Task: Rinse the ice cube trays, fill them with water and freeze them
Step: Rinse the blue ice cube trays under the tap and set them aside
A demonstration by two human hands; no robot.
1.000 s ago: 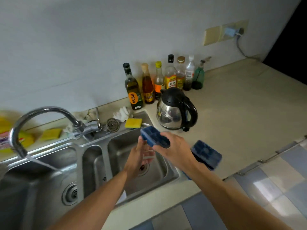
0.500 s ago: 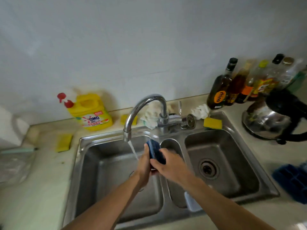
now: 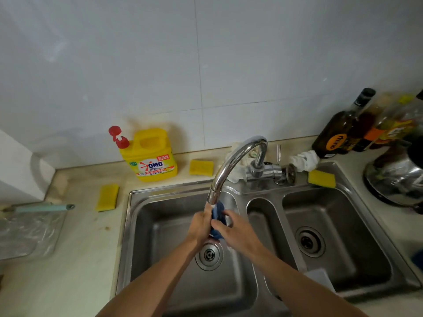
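Observation:
A dark blue ice cube tray [image 3: 218,216] is held on edge directly under the spout of the chrome faucet [image 3: 233,161], over the left basin of the steel sink [image 3: 160,209]. My left hand [image 3: 200,227] grips its left side and my right hand [image 3: 235,229] grips its right side, fingers curled round it. Most of the tray is hidden between my hands. A sliver of a second blue tray [image 3: 417,259] shows at the right edge on the counter.
A yellow OMO detergent jug [image 3: 151,159] and yellow sponges [image 3: 107,197] [image 3: 201,167] [image 3: 321,178] sit around the sink. Bottles [image 3: 343,129] and a steel kettle [image 3: 398,177] stand at the right. A plastic bag [image 3: 29,229] lies on the left counter.
My view swung left from the right basin to the left one. Both hands carried the tray from beside the kettle to under the running faucet, up close to the spout.

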